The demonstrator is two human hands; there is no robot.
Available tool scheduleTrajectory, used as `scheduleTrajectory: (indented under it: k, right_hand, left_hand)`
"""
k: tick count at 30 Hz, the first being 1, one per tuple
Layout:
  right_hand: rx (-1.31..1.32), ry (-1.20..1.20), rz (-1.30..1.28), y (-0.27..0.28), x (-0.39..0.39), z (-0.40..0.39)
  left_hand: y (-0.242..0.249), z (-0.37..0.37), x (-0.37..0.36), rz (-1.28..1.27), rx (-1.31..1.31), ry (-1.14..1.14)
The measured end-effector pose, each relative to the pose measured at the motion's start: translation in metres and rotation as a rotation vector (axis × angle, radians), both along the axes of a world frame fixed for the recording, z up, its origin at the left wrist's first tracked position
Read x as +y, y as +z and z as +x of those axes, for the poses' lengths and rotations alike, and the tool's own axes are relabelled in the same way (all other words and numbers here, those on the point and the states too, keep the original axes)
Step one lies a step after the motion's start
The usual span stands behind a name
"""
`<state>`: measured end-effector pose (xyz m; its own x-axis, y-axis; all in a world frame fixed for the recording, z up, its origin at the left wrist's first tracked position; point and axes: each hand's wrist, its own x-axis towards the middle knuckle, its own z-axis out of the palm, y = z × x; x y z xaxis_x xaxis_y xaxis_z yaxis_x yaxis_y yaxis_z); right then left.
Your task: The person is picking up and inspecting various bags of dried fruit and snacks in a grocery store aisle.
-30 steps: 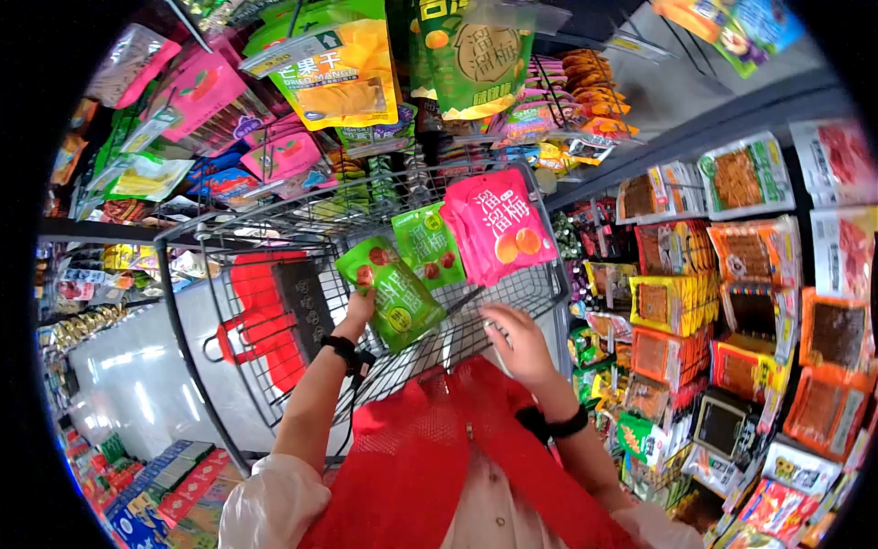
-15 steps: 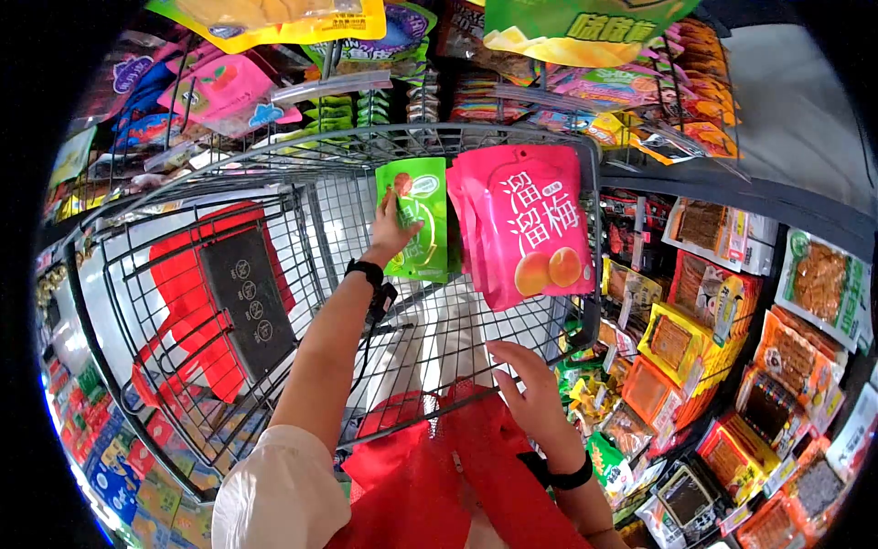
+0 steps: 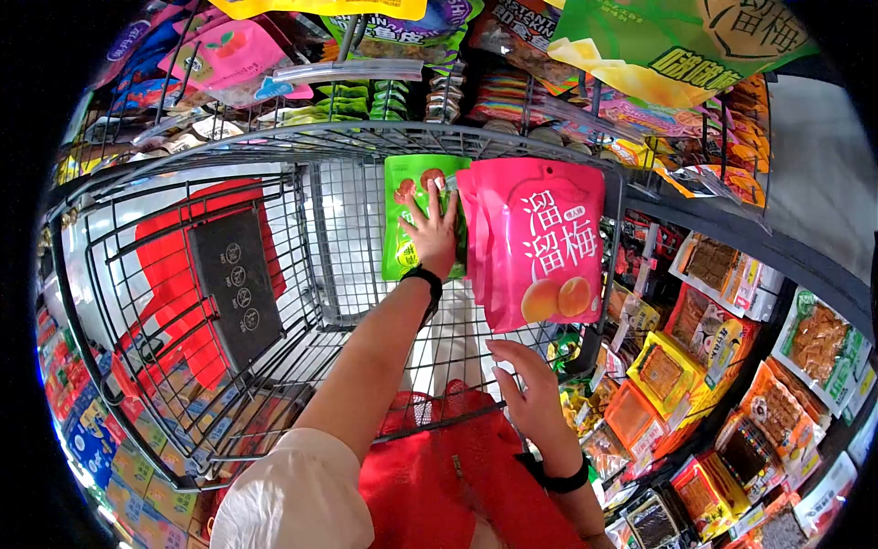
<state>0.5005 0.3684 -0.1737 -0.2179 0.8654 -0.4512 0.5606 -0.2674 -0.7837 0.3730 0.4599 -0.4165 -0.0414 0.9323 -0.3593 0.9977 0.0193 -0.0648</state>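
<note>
My left hand [image 3: 432, 236] lies on the front of a green snack pouch [image 3: 397, 247], its fingers spread flat over the printed fruit. The pouch stands upright in a wire shopping cart [image 3: 366, 137]. Right beside it are pink snack pouches [image 3: 544, 229] with white characters and orange fruit, stacked one behind another. My right hand [image 3: 535, 393] is below the pink pouches, by the near edge of the cart. It holds nothing, and its thumb is apart from the bent fingers.
A black box [image 3: 240, 291] and a red bag [image 3: 169, 265] show through the wires at the cart's left. Hanging snack bags [image 3: 677, 55] line the shelf ahead. Packaged snacks [image 3: 666, 366] fill the rack on the right.
My left hand has moved from the green pouch's left side onto its front, with the fingers now fanned out. My right hand stays by the cart's near edge. The view has shifted slightly.
</note>
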Motion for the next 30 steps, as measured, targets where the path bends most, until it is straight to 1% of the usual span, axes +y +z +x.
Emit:
scheduleTrajectory:
  k: [2, 3, 5, 7, 8, 9, 11, 12, 13, 14, 15, 17, 19, 20, 21, 23, 25, 26, 27, 29, 30]
  right_hand:
    - [0.000, -0.012, 0.012, 0.000, 0.002, 0.001]
    - [0.000, -0.011, 0.011, -0.001, 0.001, 0.002]
    - [0.002, -0.012, 0.001, -0.004, -0.002, 0.005]
    - [-0.005, 0.011, 0.012, -0.006, -0.004, 0.006]
    - [-0.015, 0.033, 0.030, -0.006, -0.003, 0.007]
    - [-0.017, 0.033, 0.034, -0.006, -0.003, 0.006]
    - [-0.008, 0.051, 0.028, -0.004, -0.003, 0.005]
    - [-0.010, 0.051, 0.032, -0.002, -0.003, 0.005]
    - [-0.015, 0.059, 0.018, 0.001, -0.003, 0.005]
    - [-0.026, 0.066, 0.009, 0.003, -0.002, 0.005]
    - [-0.035, 0.066, 0.018, 0.004, -0.001, 0.006]
    - [-0.045, 0.078, 0.045, 0.010, 0.002, 0.008]
    - [-0.029, 0.056, 0.051, 0.022, 0.015, 0.013]
    - [-0.024, 0.028, 0.101, 0.030, 0.025, 0.016]
    - [-0.017, -0.001, 0.152, 0.038, 0.038, 0.019]
    - [0.076, -0.162, 0.214, 0.060, 0.071, 0.026]
    - [0.010, -0.259, 0.464, 0.073, 0.111, 0.037]
    - [0.059, -0.325, 0.574, 0.085, 0.136, 0.039]
    - [0.111, -0.392, 0.682, 0.099, 0.164, 0.040]
    - [0.181, -0.456, 0.835, 0.124, 0.217, 0.042]
    - [0.282, -0.446, 0.839, 0.126, 0.246, 0.047]
  left_hand:
    - [0.000, -0.004, 0.006, -0.005, -0.132, 0.029]
    - [0.007, -0.010, 0.007, -0.006, -0.132, 0.030]
    - [0.018, -0.030, 0.008, -0.028, -0.479, 0.084]
    - [0.000, -0.063, 0.000, 0.225, -0.873, 0.137]
    - [-0.019, -0.079, -0.002, 0.385, -1.000, 0.098]
    - [-0.023, -0.090, -0.007, 0.337, -1.032, 0.275]
    - [-0.037, -0.104, -0.022, 0.298, -0.682, 0.374]
    - [-0.053, -0.110, -0.031, 0.302, -0.684, 0.374]
    - [-0.072, -0.115, -0.041, 0.100, -0.950, 0.545]
    - [-0.065, -0.110, -0.038, -0.115, -1.217, 0.708]
    - [-0.058, -0.106, -0.036, -0.110, -1.228, 0.703]
    - [-0.033, -0.094, -0.035, -0.099, -0.780, 0.604]
    - [-0.043, -0.094, -0.042, -0.086, -0.752, 0.542]
    - [-0.049, -0.098, -0.045, -0.056, -0.761, 0.524]
    - [-0.042, -0.098, -0.044, -0.026, -0.771, 0.505]
    - [-0.026, -0.098, -0.043, 0.017, -0.754, 0.453]
    - [-0.010, -0.101, -0.044, 0.162, -0.843, 0.381]
    - [0.008, -0.104, -0.040, 0.189, -0.865, 0.343]
    - [0.024, -0.106, -0.038, 0.253, -0.976, 0.326]
    - [0.072, -0.107, -0.036, 0.187, -1.096, 0.398]
    - [0.097, -0.110, -0.035, 0.188, -1.081, 0.364]
